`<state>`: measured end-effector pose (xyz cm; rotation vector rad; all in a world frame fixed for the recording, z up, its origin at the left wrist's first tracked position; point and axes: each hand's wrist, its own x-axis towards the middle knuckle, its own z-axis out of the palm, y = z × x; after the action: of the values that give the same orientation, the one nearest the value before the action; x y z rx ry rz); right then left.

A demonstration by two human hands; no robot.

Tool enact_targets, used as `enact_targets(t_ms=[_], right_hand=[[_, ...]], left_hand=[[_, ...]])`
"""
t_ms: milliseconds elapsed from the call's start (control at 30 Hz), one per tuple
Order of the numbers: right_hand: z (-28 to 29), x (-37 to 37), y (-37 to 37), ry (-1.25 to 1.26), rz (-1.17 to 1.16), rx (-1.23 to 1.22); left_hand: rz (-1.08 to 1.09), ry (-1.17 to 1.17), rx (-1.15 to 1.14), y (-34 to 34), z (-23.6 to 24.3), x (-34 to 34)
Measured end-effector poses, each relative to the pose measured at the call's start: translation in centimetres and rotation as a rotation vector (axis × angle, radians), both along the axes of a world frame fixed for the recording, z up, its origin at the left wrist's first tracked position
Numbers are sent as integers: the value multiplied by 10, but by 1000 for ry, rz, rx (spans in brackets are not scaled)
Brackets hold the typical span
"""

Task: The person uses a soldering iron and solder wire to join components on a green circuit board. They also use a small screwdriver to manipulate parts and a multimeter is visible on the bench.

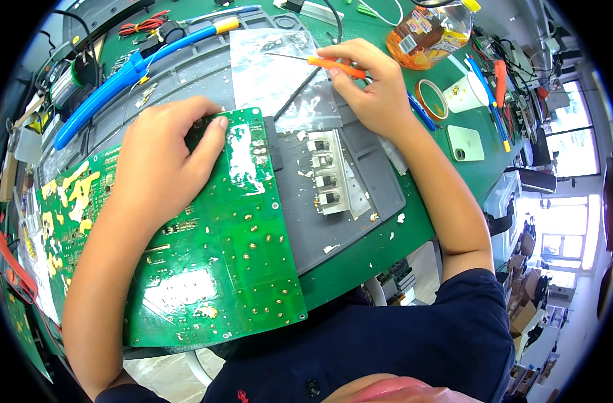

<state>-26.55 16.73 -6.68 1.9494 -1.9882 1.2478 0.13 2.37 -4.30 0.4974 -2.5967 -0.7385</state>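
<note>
A large green circuit board (253,232) lies on the grey mat at the left, with yellow glue blobs on its left part. My left hand (175,144) grips its far edge, thumb on top and fingertips hidden behind the edge. My right hand (372,84) is closed around the orange handle of a screwdriver (323,63), held above a clear plastic bag (273,87). The thin shaft points left, apart from the board. Right of the board, a metal heatsink strip (328,172) with several black transistors rests on the mat.
The grey work mat (360,225) covers part of the green table (414,201). To the right are a phone (465,144), a white cup (466,94), a tape roll (432,99) and a jar (431,33). A blue tool (105,91) lies at the far left.
</note>
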Motion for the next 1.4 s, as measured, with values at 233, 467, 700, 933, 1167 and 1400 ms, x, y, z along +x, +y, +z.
enact_targets(t_ms=[233,467,700,933,1167,1400], right_hand=[[-4,-2,0,-96,-4,24],[-6,-3,-4,-143,-12,112],[-11,-19,8,-171,27,144],[-21,-37,11,-203,87,168],[-17,-24,5,-173,99,141],[-15,-21,5,-125,53,160]], left_hand=[[30,-18,-53,-3,-1,2],[88,-29,-202,-8,-6,7],[84,-50,-157,-6,-5,5],[74,-113,-123,-4,-2,7],[76,-112,-97,-5,-4,5],[72,-103,-102,-7,-2,6]])
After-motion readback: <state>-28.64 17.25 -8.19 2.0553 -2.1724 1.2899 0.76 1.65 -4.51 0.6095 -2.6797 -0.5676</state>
